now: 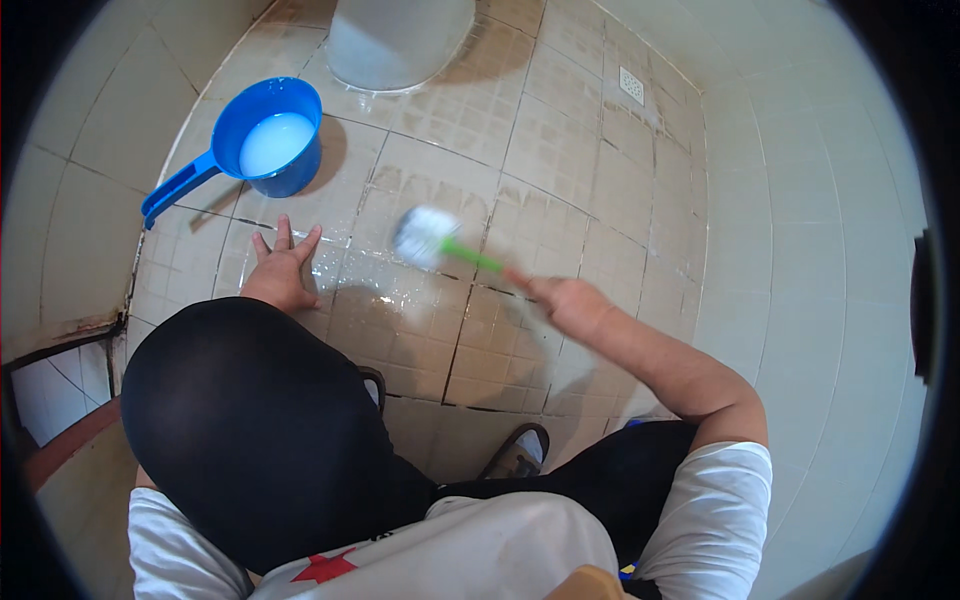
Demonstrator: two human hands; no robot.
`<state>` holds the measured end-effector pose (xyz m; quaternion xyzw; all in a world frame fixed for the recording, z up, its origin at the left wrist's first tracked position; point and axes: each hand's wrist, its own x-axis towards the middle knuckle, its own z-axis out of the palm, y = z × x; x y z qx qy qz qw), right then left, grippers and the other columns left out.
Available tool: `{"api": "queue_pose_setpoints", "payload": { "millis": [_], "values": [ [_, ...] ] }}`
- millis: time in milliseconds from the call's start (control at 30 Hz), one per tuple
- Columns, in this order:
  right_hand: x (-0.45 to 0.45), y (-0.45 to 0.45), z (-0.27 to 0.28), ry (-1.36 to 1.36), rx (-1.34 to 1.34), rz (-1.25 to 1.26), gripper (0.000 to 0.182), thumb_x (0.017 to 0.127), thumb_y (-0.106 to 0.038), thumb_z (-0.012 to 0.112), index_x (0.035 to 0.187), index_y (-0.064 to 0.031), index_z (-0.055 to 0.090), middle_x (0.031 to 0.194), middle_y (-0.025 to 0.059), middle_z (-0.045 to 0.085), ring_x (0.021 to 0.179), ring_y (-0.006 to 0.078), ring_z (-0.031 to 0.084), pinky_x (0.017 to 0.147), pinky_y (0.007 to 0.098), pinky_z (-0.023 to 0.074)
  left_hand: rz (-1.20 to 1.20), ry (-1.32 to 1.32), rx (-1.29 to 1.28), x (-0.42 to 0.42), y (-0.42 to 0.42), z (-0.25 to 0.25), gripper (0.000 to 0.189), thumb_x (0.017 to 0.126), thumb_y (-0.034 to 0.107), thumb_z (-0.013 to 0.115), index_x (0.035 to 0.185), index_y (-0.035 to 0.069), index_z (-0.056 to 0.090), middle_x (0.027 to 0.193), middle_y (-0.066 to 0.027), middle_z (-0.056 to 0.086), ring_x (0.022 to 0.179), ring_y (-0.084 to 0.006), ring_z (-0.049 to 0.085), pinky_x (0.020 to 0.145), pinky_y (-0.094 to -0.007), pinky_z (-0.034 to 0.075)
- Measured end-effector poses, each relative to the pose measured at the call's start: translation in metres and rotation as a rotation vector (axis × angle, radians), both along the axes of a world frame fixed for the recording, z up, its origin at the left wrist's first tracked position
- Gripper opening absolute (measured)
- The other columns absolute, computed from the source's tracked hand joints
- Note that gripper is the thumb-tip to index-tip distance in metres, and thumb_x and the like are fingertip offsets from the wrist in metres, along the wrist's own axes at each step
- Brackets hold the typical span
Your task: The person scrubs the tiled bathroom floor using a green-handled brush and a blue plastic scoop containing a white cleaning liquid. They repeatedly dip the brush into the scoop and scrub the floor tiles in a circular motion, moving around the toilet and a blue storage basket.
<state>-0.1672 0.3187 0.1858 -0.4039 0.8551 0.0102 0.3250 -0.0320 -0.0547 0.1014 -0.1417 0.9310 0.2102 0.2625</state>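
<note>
My right hand (566,300) is closed around the green handle of a toilet brush (427,236). Motion blurs its round white bristle head, which is at the wet floor tiles (420,172); whether it touches them is hard to tell. My left hand (279,274) has its fingers spread over the floor and holds nothing. Just beyond that hand stands a blue plastic dipper (300,169), partly filled with a whitish liquid, its handle pointing left. Suds and wet patches glisten between my left hand and the brush.
The base of a white toilet bowl (397,45) stands at the far side. A square floor drain (631,85) lies far right. Tiled walls (795,225) rise on both sides. My sandalled foot (517,454) is close below the brush area.
</note>
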Motion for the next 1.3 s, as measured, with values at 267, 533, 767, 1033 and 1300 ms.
{"api": "queue_pose_setpoints", "payload": {
  "millis": [267,533,767,1033,1300],
  "values": [
    [-0.084,0.101,-0.019,0.330,0.101,-0.454,0.057,0.088,-0.010,0.042,0.141,-0.0265,0.029,0.085,0.0234,0.062,0.076,0.0362,0.062,0.069,0.0445,0.0499,-0.027,-0.025,0.005,-0.011,0.006,0.000,0.112,0.051,0.024,0.084,0.144,0.025,0.022,0.146,-0.0298,-0.001,0.131,-0.0538,0.002,0.110,-0.0520,0.007],
    [0.025,0.000,-0.001,-0.046,0.165,0.161,0.075,0.079,-0.004,0.047,0.143,-0.0332,0.020,0.081,0.0170,0.062,0.071,0.0312,0.061,0.065,0.0421,0.0511,0.004,-0.080,-0.004,-0.006,0.003,0.000,0.111,0.052,0.022,0.084,0.144,0.028,0.021,0.148,-0.0266,-0.003,0.130,-0.0577,-0.003,0.111,-0.0511,0.009],
    [-0.080,0.105,-0.015,0.327,0.143,-0.447,0.061,0.085,-0.006,0.042,0.140,-0.0288,0.030,0.084,0.0216,0.062,0.076,0.0353,0.062,0.070,0.0437,0.0497,-0.063,-0.031,-0.004,-0.013,0.010,-0.005,0.112,0.052,0.025,0.084,0.144,0.028,0.021,0.147,-0.0287,-0.002,0.130,-0.0575,-0.001,0.110,-0.0526,0.009],
    [0.025,-0.016,0.005,-0.090,0.135,0.153,0.071,0.080,-0.002,0.041,0.142,-0.0327,0.024,0.085,0.0186,0.062,0.075,0.0332,0.062,0.069,0.0423,0.0512,-0.033,-0.021,-0.015,-0.003,-0.001,-0.007,0.111,0.051,0.025,0.084,0.144,0.027,0.023,0.147,-0.0281,-0.002,0.129,-0.0582,0.000,0.111,-0.0511,0.009],
    [-0.098,0.086,-0.033,0.305,0.111,-0.439,0.063,0.087,-0.010,0.042,0.142,-0.0317,0.022,0.085,0.0215,0.062,0.077,0.0351,0.062,0.070,0.0452,0.0497,-0.040,0.059,0.038,-0.009,0.007,-0.009,0.115,0.046,0.027,0.084,0.144,0.017,0.025,0.141,-0.0388,0.008,0.135,-0.0425,0.015,0.109,-0.0553,0.001]
  ]
}}
